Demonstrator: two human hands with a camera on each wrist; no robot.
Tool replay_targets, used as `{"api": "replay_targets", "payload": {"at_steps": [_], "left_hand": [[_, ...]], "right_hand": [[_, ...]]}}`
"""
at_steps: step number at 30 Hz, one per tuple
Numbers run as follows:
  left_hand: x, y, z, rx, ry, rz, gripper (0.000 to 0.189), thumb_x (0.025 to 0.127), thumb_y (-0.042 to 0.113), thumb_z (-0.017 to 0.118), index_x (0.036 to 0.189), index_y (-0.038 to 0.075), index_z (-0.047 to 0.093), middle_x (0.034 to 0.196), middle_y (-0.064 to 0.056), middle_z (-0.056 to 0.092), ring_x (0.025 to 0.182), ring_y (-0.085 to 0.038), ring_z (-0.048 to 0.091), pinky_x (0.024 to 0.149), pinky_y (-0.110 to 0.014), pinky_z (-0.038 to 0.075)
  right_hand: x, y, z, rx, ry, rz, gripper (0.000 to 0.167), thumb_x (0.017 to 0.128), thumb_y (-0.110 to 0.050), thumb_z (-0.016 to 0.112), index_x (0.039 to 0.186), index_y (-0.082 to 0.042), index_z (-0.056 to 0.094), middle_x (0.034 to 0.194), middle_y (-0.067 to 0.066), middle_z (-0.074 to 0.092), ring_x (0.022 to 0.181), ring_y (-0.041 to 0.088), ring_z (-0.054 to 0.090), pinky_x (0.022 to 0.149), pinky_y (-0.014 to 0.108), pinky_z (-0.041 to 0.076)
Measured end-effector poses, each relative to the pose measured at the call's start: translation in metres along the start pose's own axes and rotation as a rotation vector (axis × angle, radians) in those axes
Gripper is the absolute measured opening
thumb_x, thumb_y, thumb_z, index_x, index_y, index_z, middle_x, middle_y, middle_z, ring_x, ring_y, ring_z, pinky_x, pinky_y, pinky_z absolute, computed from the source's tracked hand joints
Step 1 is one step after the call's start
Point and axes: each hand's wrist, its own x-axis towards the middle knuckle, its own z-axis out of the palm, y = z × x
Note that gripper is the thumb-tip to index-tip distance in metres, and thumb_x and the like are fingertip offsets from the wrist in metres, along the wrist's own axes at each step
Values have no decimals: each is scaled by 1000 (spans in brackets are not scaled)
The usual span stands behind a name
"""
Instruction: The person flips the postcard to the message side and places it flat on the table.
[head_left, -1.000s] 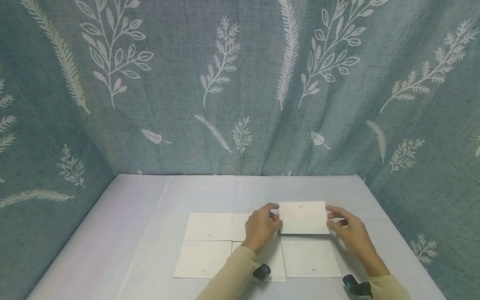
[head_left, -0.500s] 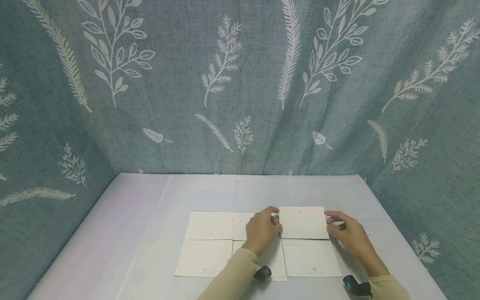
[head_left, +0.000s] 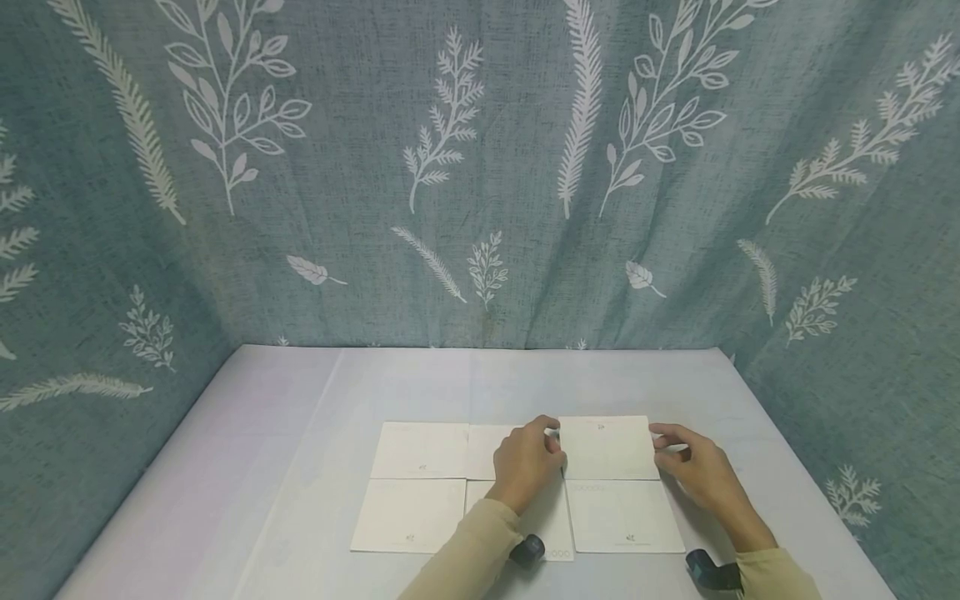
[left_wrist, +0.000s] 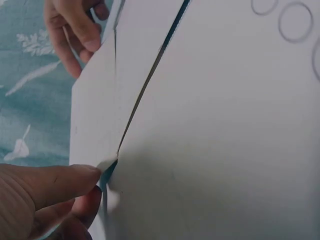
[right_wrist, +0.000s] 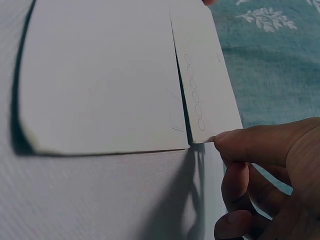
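Observation:
A blank-looking white card [head_left: 606, 448] with a tiny printed mark near its top edge lies at the back right of a grid of similar cards. My left hand [head_left: 521, 465] pinches its left edge, thumb and fingertips close together in the left wrist view. On the opposite side, my right hand [head_left: 705, 471] pinches the right edge; in the right wrist view the thumb presses the corner of this card [right_wrist: 212, 90], which bears a row of small circles. Its near edge meets the front right card [head_left: 626, 521], with a thin dark gap between them.
Cards at the back left [head_left: 420, 450] and front left [head_left: 408, 517] lie flat on the white table [head_left: 285, 483]. The middle cards, back [head_left: 483, 450] and front [head_left: 555, 529], are partly hidden by my left arm. A green leaf-patterned curtain [head_left: 510, 167] encloses the table.
Both hands have brought the held card down and slightly toward me, narrowing the gap to the front right card. The other cards have stayed in place.

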Motion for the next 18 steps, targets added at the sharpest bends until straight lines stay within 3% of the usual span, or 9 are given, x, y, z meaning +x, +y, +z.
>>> {"api": "replay_targets", "payload": {"at_steps": [18], "left_hand": [[-3,3,-2,9,10,-9,39,77,6,81,115,9,73,66,11,62,46,-4,46,44,-22,36]], "right_hand": [[2,2,4,-25,-11,52,46,92,-10,69,137,-4,59,114,13,68,95,26,65,69,34,50]]}}
